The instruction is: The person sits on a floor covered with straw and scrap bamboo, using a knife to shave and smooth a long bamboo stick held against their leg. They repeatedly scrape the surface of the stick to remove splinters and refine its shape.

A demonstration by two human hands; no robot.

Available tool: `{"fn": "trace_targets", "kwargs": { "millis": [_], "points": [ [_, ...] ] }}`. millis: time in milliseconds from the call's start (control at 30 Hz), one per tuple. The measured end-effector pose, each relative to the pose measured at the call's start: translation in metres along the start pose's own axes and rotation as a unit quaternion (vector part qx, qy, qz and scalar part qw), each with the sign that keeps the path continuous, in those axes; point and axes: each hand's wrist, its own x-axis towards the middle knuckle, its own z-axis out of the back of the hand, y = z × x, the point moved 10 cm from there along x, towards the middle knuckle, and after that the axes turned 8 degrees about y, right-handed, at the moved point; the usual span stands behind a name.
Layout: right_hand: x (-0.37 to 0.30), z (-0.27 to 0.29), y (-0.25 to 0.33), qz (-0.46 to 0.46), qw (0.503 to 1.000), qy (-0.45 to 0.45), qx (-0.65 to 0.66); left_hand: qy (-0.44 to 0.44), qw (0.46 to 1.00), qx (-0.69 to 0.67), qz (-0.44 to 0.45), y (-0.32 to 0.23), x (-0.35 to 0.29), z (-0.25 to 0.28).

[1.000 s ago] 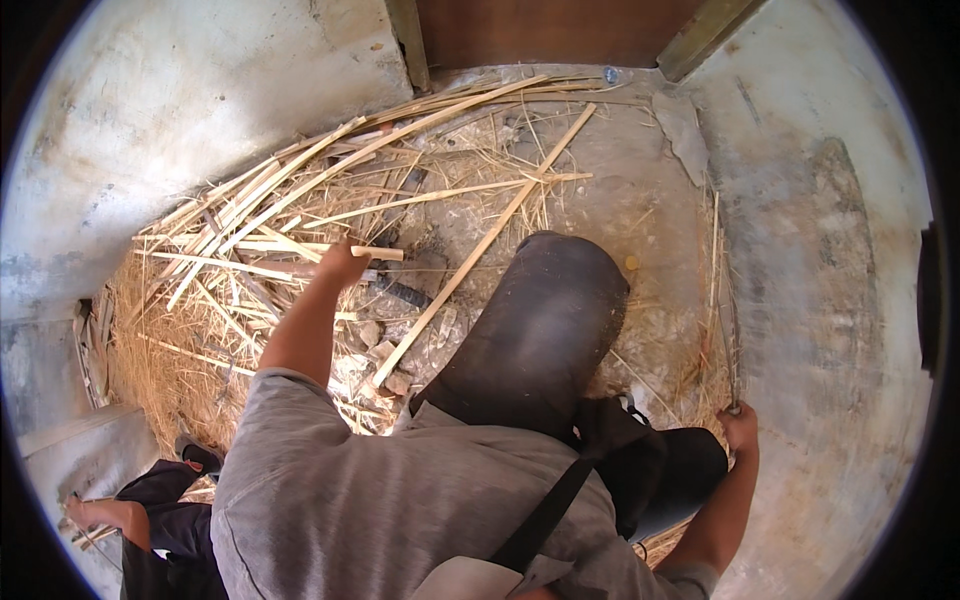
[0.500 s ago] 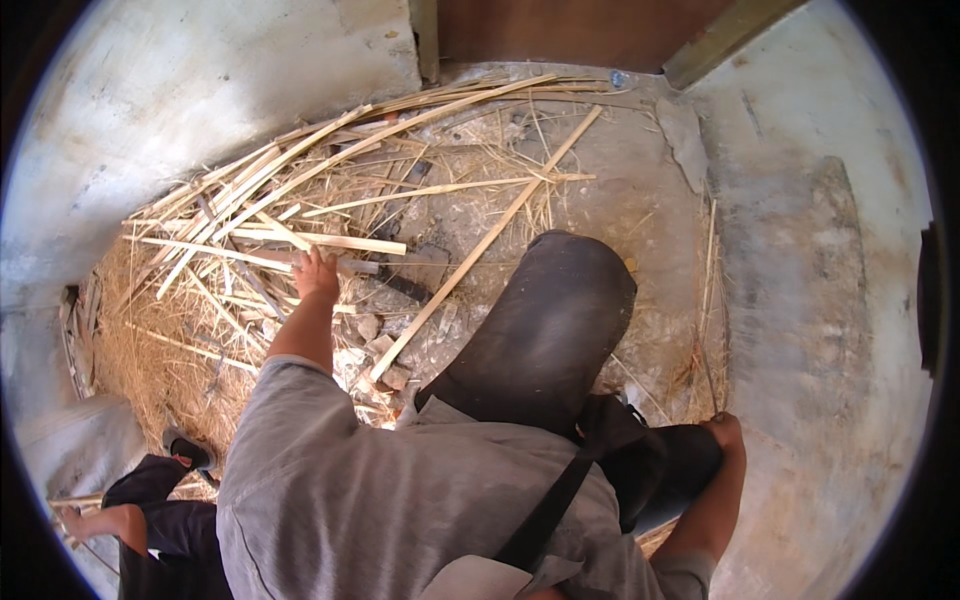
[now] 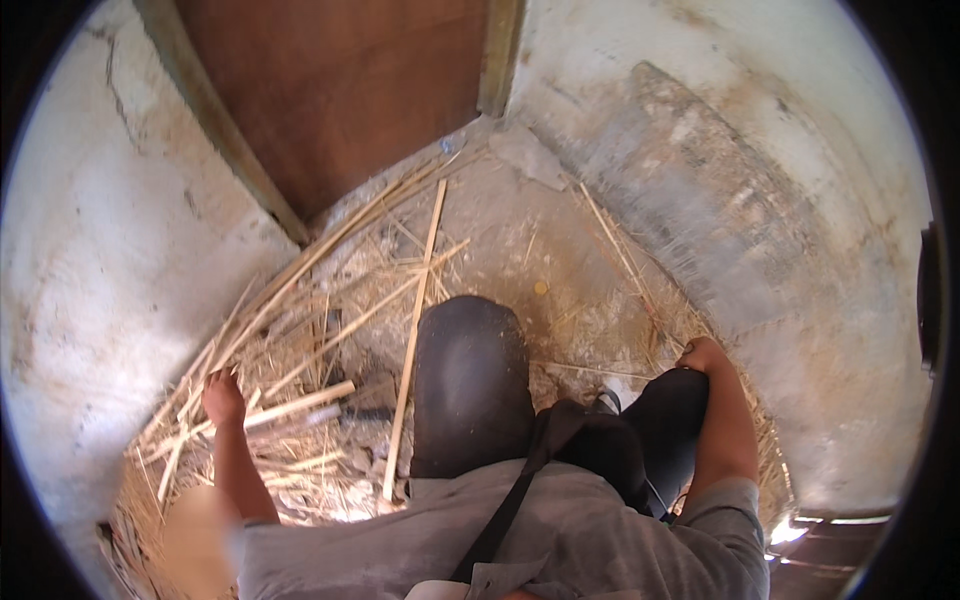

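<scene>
My left hand [image 3: 224,400] reaches out to the far left, its fingers closed at the ends of some pale split bamboo strips [image 3: 300,405]; it appears to grip one of them. The strips lie crossed in a loose heap along the left wall. One long, straight strip [image 3: 412,350] lies apart from the heap, just left of my dark-clad knee [image 3: 470,385]. On the right, my right hand [image 3: 703,356] is curled beside my other knee, near the right wall. Something small and dark shows at its fingers, too unclear to name.
Straw and shavings [image 3: 300,465] cover the floor at left. A brown door [image 3: 340,90] stands at the back between pale walls. Thin sticks [image 3: 615,240] lie along the right wall's foot. Part of another person [image 3: 198,540], blurred, is at the lower left.
My view has swung to the right, bringing more of the door and right wall in. My left hand has shifted along the heap toward the left wall. My right hand stays by the knee.
</scene>
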Motion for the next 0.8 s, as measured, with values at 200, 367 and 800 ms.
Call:
{"fn": "trace_targets", "kwargs": {
  "millis": [200, 367, 800],
  "points": [
    [-0.001, -0.006, -0.013, -0.041, 0.999, 0.011, -0.007, -0.261, 0.948, -0.147, -0.109, -0.076, 0.003, 0.236],
    [-0.005, 0.003, 0.0, -0.008, 0.999, -0.027, -0.019, -0.349, 0.837, -0.354, -0.229, -0.136, -0.035, 0.34],
    [-0.065, 0.029, 0.011, 0.124, 0.977, -0.145, 0.099, -0.237, 0.507, -0.815, -0.151, -0.227, -0.062, 0.308]
  ]
}}
